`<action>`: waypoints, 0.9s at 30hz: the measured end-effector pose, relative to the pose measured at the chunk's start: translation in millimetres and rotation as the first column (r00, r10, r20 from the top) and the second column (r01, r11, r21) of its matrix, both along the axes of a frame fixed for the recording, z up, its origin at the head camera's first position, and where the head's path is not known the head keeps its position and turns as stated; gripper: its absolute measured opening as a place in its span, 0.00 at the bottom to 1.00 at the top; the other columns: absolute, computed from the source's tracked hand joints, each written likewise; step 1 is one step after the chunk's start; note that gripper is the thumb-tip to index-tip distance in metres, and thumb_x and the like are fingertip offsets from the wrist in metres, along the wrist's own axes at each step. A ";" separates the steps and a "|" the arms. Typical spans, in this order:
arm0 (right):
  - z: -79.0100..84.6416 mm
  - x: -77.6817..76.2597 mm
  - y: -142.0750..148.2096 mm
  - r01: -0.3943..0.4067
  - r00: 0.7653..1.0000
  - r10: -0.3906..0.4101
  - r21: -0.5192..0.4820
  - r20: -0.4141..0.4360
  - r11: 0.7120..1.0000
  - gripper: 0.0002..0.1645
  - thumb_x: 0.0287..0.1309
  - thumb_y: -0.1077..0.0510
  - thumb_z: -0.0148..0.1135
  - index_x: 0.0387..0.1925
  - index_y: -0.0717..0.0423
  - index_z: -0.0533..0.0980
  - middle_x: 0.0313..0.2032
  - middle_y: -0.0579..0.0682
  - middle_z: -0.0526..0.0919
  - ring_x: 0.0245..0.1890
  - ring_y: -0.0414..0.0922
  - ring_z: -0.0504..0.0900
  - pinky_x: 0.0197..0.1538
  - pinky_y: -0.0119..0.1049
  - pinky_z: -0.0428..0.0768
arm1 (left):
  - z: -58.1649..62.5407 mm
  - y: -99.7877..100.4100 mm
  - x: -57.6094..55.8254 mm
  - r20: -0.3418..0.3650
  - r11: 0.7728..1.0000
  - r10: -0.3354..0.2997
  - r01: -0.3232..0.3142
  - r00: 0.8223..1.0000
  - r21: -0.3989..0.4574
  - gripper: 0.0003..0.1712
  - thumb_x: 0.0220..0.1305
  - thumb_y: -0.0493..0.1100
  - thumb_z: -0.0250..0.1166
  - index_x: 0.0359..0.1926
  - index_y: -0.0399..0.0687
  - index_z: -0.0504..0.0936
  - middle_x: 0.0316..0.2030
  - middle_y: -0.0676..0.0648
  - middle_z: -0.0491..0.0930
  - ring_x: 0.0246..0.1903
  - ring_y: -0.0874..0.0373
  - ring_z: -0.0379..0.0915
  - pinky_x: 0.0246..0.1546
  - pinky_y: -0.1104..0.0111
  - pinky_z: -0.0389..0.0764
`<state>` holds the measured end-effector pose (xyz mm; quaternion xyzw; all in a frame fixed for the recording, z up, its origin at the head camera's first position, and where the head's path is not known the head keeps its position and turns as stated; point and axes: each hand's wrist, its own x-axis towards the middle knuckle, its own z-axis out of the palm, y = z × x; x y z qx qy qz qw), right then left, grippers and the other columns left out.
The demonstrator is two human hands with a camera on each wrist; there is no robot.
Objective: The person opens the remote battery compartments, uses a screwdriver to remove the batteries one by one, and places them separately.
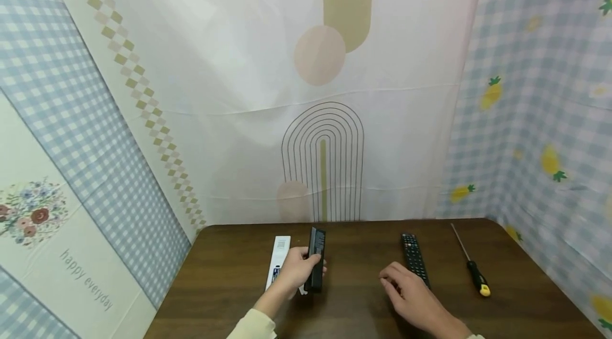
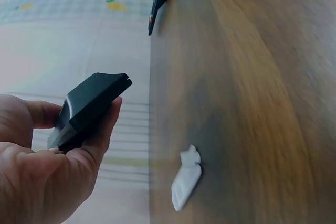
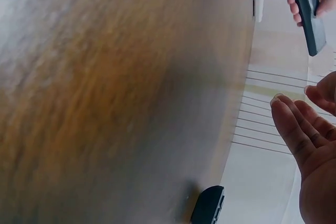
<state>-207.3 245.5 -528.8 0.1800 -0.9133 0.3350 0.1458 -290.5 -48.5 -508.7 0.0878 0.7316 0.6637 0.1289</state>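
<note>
My left hand grips a long, slim black object shaped like a remote control, thumb across its near face and fingers behind. In the left wrist view the black object is tilted, raised above the table. A small white piece lies on the wood below it. My right hand hovers with nothing in it, fingers relaxed and loosely bent, beside a black remote control with rows of buttons. In the right wrist view its fingers point toward the held object.
A narrow white box with printing lies left of the held object, partly behind my left hand. A screwdriver with a black and yellow handle lies at the right of the brown wooden table. Patterned cloths hang behind and beside it.
</note>
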 end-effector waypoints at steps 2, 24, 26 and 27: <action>0.6 -0.3 -0.9 -0.006 1.000 0.006 -0.002 -0.002 1.000 0.05 0.75 0.61 0.64 0.43 0.48 0.83 0.41 0.44 0.84 0.28 0.25 0.71 0.29 0.27 0.75 | -2.1 -3.3 -0.6 0.002 1.000 0.004 -0.004 1.000 0.016 0.22 0.79 0.39 0.58 0.63 0.23 0.78 0.46 0.30 0.88 0.41 0.47 0.91 0.42 0.59 0.92; -0.5 2.1 -5.8 -0.020 0.998 0.021 0.019 -0.054 1.000 0.09 0.73 0.63 0.65 0.41 0.43 0.83 0.38 0.41 0.84 0.30 0.24 0.71 0.31 0.26 0.76 | -4.4 -5.5 3.4 0.000 0.998 0.026 -0.026 1.000 0.057 0.22 0.81 0.41 0.58 0.63 0.26 0.77 0.50 0.32 0.90 0.49 0.41 0.91 0.46 0.60 0.91; -1.8 1.8 -7.7 -0.030 0.999 0.031 0.017 -0.040 0.999 0.09 0.73 0.63 0.65 0.41 0.44 0.83 0.38 0.41 0.84 0.30 0.24 0.72 0.31 0.27 0.76 | -3.5 -4.3 4.7 0.002 0.998 0.020 -0.020 1.000 0.063 0.22 0.81 0.41 0.58 0.63 0.26 0.76 0.51 0.31 0.89 0.49 0.40 0.91 0.46 0.60 0.91; -2.6 1.6 -9.5 -0.041 0.999 0.041 0.016 -0.029 0.999 0.08 0.73 0.63 0.64 0.42 0.45 0.83 0.38 0.41 0.84 0.31 0.24 0.72 0.31 0.27 0.76 | -3.4 -3.4 5.3 0.002 0.998 0.017 -0.017 1.000 0.067 0.22 0.81 0.42 0.58 0.63 0.27 0.76 0.52 0.31 0.89 0.48 0.40 0.91 0.45 0.60 0.91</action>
